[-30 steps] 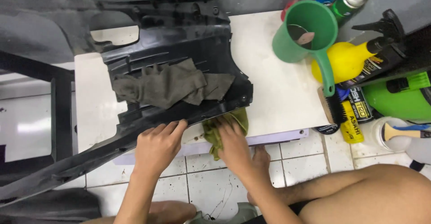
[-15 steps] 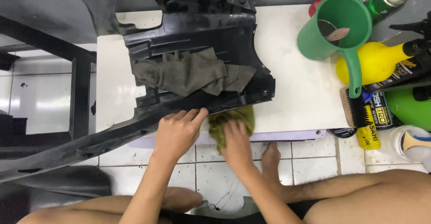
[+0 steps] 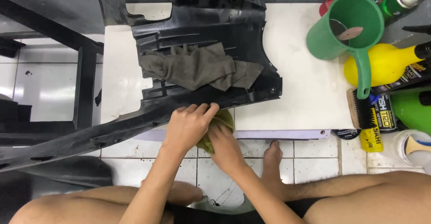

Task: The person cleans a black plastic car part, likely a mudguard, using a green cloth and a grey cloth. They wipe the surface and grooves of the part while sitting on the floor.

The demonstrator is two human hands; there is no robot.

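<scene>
A soft, light green cloth (image 3: 220, 123) was gripped by both the left hand (image 3: 188, 125) and right hand (image 3: 224, 150), pressed against the lower edge of the stiff black plastic panel (image 3: 202, 40); bunching it seemed best.

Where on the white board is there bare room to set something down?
The white board is bare between the black plastic panel and the green jug, down to its front edge. The right side is crowded: yellow bottle, brush, green bottle.
</scene>
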